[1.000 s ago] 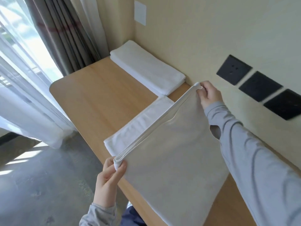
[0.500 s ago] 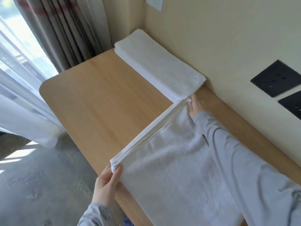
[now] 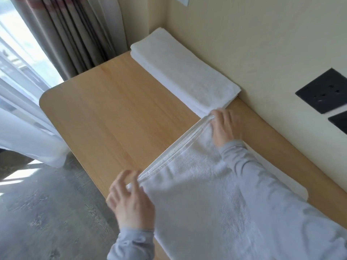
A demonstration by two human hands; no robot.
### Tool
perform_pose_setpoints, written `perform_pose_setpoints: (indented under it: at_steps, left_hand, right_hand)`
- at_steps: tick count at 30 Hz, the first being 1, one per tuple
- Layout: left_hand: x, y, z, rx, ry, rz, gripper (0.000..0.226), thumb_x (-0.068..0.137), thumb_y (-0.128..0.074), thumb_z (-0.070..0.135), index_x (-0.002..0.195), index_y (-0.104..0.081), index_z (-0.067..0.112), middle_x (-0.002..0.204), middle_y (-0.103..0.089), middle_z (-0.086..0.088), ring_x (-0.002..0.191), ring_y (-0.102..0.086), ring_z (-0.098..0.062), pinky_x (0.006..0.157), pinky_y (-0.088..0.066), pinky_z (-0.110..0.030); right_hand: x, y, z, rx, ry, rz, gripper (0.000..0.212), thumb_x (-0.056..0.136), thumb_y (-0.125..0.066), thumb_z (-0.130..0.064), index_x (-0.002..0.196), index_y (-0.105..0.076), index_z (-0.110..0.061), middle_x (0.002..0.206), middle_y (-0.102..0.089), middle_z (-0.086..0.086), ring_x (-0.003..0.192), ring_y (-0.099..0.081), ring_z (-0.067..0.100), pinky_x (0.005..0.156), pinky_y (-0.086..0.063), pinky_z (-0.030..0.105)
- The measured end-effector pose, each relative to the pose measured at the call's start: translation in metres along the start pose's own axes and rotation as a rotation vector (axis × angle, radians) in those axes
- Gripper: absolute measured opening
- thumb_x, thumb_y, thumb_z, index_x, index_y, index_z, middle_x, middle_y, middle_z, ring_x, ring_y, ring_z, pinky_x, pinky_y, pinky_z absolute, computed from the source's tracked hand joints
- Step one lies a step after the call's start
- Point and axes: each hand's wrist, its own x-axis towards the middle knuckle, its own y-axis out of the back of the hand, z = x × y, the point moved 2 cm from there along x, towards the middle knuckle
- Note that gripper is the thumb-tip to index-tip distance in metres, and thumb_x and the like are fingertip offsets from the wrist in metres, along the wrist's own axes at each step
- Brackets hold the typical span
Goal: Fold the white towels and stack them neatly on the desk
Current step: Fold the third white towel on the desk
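A white towel (image 3: 197, 194) lies flat on the wooden desk (image 3: 112, 113), its doubled hemmed edge running diagonally from near left to far right. My left hand (image 3: 131, 203) is at the near corner of that edge, fingers spread and blurred, touching the cloth. On the far corner rests my right hand (image 3: 225, 128), fingers laid on top; its thumb is hidden. A strip of the towel's lower layer (image 3: 281, 177) shows to the right of my right sleeve. A folded stack of white towels (image 3: 185, 72) sits against the wall, just beyond my right hand.
Black wall sockets (image 3: 324, 89) are on the cream wall to the right. Grey curtains (image 3: 75, 34) and a sheer white curtain (image 3: 22, 119) hang past the desk's far left end. The desk's rounded left edge drops to a grey floor (image 3: 47, 212).
The towel was held up by its top edge, then lowered onto the desk. Both hands have gone from pinching the corners to lying on them with looser fingers.
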Motion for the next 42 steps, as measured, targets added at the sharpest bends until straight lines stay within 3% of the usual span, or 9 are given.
perform_pose_setpoints:
  at_steps: [4, 9, 13, 17, 23, 26, 30, 37, 42]
  left_hand:
    - [0.007, -0.020, 0.023, 0.098, -0.199, -0.143, 0.040, 0.083, -0.041, 0.037, 0.101, -0.068, 0.013, 0.095, -0.062, -0.006, 0.088, -0.060, -0.031, 0.079, -0.043, -0.042]
    - [0.018, -0.029, 0.005, 0.029, -0.091, -0.176, 0.044, 0.078, -0.046, 0.046, 0.087, -0.065, 0.007, 0.087, -0.057, -0.011, 0.078, -0.055, -0.034, 0.071, -0.043, -0.042]
    - [0.024, -0.031, -0.003, -0.022, -0.077, -0.154, 0.036, 0.069, -0.079, 0.031, 0.075, -0.060, 0.001, 0.078, -0.054, -0.017, 0.071, -0.051, -0.036, 0.067, -0.044, -0.043]
    - [0.029, -0.027, -0.007, -0.106, -0.173, -0.101, 0.057, 0.091, -0.038, 0.052, 0.066, -0.050, 0.002, 0.069, -0.048, -0.015, 0.064, -0.040, -0.026, 0.060, -0.040, -0.039]
    - [0.037, -0.022, -0.014, -0.207, -0.199, -0.141, 0.028, 0.087, -0.046, 0.030, 0.068, -0.041, 0.010, 0.061, -0.040, -0.003, 0.058, -0.037, -0.025, 0.055, -0.033, -0.037]
    - [0.038, -0.022, -0.022, -0.111, -0.178, -0.174, 0.049, 0.083, -0.040, 0.052, 0.071, -0.050, 0.006, 0.065, -0.051, -0.005, 0.063, -0.046, -0.028, 0.061, -0.041, -0.039]
    - [0.035, -0.015, -0.032, -0.010, -0.170, -0.153, 0.078, 0.082, -0.017, 0.077, 0.064, -0.055, 0.010, 0.059, -0.055, 0.004, 0.065, -0.048, -0.026, 0.069, -0.030, -0.034]
    - [0.045, -0.012, -0.039, 0.109, -0.113, -0.337, 0.072, 0.058, -0.026, 0.090, 0.062, -0.049, 0.022, 0.057, -0.045, 0.016, 0.076, -0.042, -0.015, 0.077, -0.015, -0.028]
    - [0.049, -0.011, -0.040, 0.123, -0.070, -0.426, 0.049, 0.070, -0.054, 0.073, 0.070, -0.054, 0.025, 0.063, -0.046, 0.016, 0.082, -0.041, -0.011, 0.083, -0.016, -0.027]
  right_hand:
    - [-0.024, 0.000, -0.029, 0.266, 0.447, -0.119, 0.020, 0.078, -0.056, 0.001, 0.096, -0.065, -0.004, 0.095, -0.064, 0.008, 0.088, -0.061, 0.027, 0.080, -0.046, 0.040]
    - [-0.016, -0.007, -0.026, 0.131, 0.558, -0.280, 0.031, 0.089, -0.048, -0.035, 0.097, -0.064, -0.009, 0.098, -0.063, 0.004, 0.090, -0.060, 0.023, 0.083, -0.045, 0.038]
    - [-0.003, -0.009, -0.031, 0.094, 0.620, -0.256, 0.024, 0.085, -0.054, -0.031, 0.076, -0.057, -0.009, 0.080, -0.061, 0.005, 0.075, -0.059, 0.025, 0.074, -0.049, 0.038]
    - [0.008, -0.005, -0.031, 0.084, 0.702, -0.192, 0.026, 0.082, -0.058, -0.029, 0.071, -0.057, -0.006, 0.064, -0.057, 0.005, 0.060, -0.056, 0.023, 0.069, -0.052, 0.035]
    - [0.023, -0.008, -0.046, 0.040, 0.753, -0.240, 0.037, 0.080, -0.058, -0.039, 0.071, -0.060, -0.003, 0.058, -0.056, 0.005, 0.054, -0.056, 0.021, 0.059, -0.051, 0.029]
    - [0.027, -0.016, -0.039, -0.052, 0.597, -0.420, 0.046, 0.086, -0.052, -0.050, 0.098, -0.058, -0.006, 0.091, -0.060, 0.006, 0.088, -0.057, 0.024, 0.090, -0.040, 0.039]
    - [0.023, -0.008, -0.016, -0.074, 0.486, -0.235, 0.052, 0.081, -0.047, -0.060, 0.085, -0.059, -0.011, 0.080, -0.059, 0.003, 0.079, -0.058, 0.023, 0.090, -0.041, 0.042]
    - [0.027, -0.013, 0.018, -0.089, 0.456, -0.239, 0.034, 0.085, -0.056, -0.042, 0.086, -0.064, -0.008, 0.084, -0.065, 0.005, 0.087, -0.062, 0.026, 0.090, -0.032, 0.038]
    - [0.032, -0.012, 0.016, -0.082, 0.487, -0.211, 0.015, 0.082, -0.068, -0.019, 0.078, -0.062, -0.006, 0.074, -0.066, 0.005, 0.078, -0.064, 0.026, 0.086, -0.031, 0.037]
